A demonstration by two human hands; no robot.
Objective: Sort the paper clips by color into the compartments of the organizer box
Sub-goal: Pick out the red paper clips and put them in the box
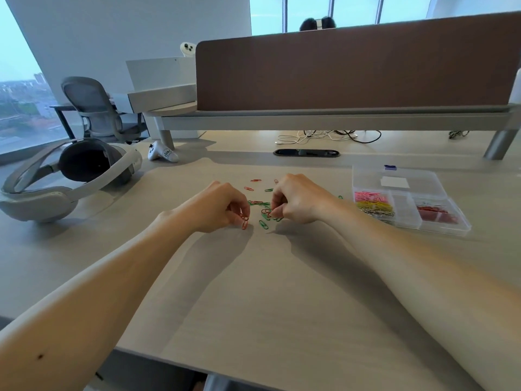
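Note:
A loose scatter of red and green paper clips [260, 204] lies on the desk between my hands. My left hand [217, 207] pinches several red clips [244, 220] at its fingertips, just above the desk. My right hand [297, 200] is closed over the right side of the scatter, its fingertips on a red clip [267, 213]. A single green clip [264, 224] lies nearest me. The clear organizer box [451, 228] stands open to the right, holding pink clips [369, 196], yellow clips [375, 206], silver clips [377, 213] and red clips [435, 214] in separate compartments.
A white VR headset [70, 176] rests at the left, a white controller [162, 155] behind it. A brown divider panel [352, 66] on a raised shelf closes the back, cables beneath it. A cable slot [306, 153] sits in the desk. The desk's near edge runs below my forearms.

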